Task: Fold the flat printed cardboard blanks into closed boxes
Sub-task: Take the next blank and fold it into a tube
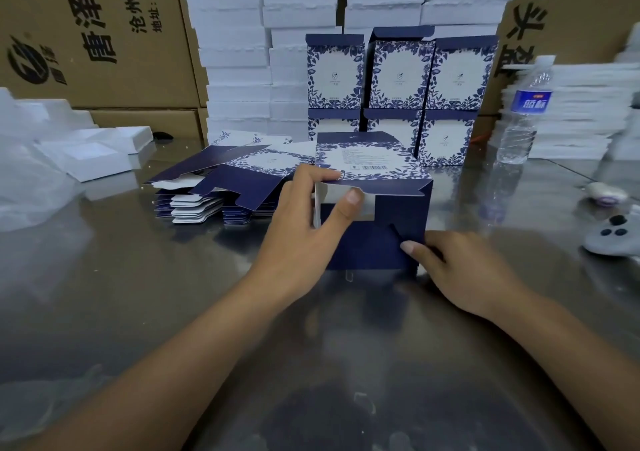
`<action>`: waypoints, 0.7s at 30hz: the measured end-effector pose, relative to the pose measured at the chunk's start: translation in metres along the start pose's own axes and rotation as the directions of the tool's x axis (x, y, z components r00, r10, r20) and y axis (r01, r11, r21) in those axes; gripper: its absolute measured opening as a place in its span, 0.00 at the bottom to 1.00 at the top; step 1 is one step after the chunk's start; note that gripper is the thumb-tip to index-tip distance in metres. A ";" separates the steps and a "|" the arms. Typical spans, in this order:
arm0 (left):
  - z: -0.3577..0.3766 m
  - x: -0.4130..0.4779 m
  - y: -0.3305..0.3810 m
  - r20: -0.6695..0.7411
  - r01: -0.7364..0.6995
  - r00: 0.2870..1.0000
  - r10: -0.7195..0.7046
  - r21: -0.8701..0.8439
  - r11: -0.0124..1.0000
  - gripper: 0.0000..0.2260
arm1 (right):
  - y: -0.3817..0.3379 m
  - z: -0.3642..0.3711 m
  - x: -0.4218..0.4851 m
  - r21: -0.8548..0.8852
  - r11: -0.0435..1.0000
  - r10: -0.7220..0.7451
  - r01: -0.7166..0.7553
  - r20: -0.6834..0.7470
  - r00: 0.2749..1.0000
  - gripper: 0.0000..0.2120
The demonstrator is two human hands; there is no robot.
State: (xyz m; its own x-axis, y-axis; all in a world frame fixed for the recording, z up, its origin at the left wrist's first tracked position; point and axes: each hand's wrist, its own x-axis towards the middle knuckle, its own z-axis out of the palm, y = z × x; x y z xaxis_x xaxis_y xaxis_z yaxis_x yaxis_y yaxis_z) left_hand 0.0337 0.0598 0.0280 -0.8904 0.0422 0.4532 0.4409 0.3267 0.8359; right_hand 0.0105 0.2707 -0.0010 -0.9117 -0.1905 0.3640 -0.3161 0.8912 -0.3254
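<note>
A half-folded navy and white floral box [377, 208] lies on its side on the steel table, its flapped end facing me. My left hand [308, 229] grips its upper left corner, fingers on top and thumb pressing a white inner flap inward. My right hand [450, 267] holds the lower right corner, with the thumb on the navy end flap. A pile of flat printed blanks [221, 180] lies to the left of the box. Several finished boxes [398, 87] stand stacked two high just behind it.
White foam boxes [242, 52] are stacked at the back, brown cartons [97, 35] at the far left. Foam trays [93, 153] lie at left. A water bottle [523, 111] stands at right before more foam sheets [571, 111]. A white controller [613, 236] lies at the right edge.
</note>
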 end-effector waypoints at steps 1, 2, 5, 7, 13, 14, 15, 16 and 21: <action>0.000 0.000 -0.001 0.003 -0.003 1.000 0.003 -0.001 1.000 0.18 | 0.001 0.000 0.000 0.003 1.000 0.004 -0.004 -0.005 1.000 0.18; 0.000 0.000 -0.001 0.007 -0.009 1.000 0.009 0.001 1.000 0.19 | 0.001 0.001 0.001 0.011 1.000 0.009 -0.009 -0.016 1.000 0.18; 0.000 0.000 -0.003 0.014 -0.028 1.000 0.028 -0.006 1.000 0.20 | 0.001 0.000 0.001 0.013 1.000 0.003 -0.002 -0.036 0.999 0.19; -0.001 0.000 -0.005 0.009 -0.039 0.999 0.039 -0.009 0.999 0.22 | 0.001 0.000 0.002 -0.003 1.000 -0.005 0.004 -0.019 1.000 0.19; -0.003 0.001 -0.004 -0.025 -0.052 0.998 0.051 -0.042 0.998 0.20 | 0.002 -0.003 0.002 -0.071 0.997 0.027 -0.022 0.072 0.997 0.15; -0.004 0.000 -0.004 -0.032 -0.043 0.999 0.042 -0.054 0.998 0.19 | 0.002 -0.004 0.001 -0.043 0.999 0.020 -0.018 0.064 0.998 0.15; -0.004 0.001 -0.004 -0.039 -0.034 0.999 0.031 -0.065 0.997 0.19 | 0.002 -0.005 0.000 -0.021 1.000 0.008 -0.007 0.050 0.999 0.15; -0.005 0.001 -0.004 -0.045 -0.026 0.999 0.022 -0.076 0.997 0.19 | 0.002 -0.005 -0.001 -0.013 1.000 -0.008 0.008 0.038 0.999 0.15; -0.007 0.003 -0.005 -0.090 -0.016 0.996 0.007 -0.094 0.995 0.18 | -0.002 -0.003 -0.002 -0.063 0.998 -0.027 0.028 0.009 1.000 0.18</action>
State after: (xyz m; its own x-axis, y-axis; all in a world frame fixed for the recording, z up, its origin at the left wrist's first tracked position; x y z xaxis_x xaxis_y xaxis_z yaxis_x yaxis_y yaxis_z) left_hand 0.0296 0.0522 0.0277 -0.8735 -0.0405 0.4851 0.4634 0.2358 0.8542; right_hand 0.0140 0.2703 0.0016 -0.9051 -0.2186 0.3647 -0.3242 0.9097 -0.2595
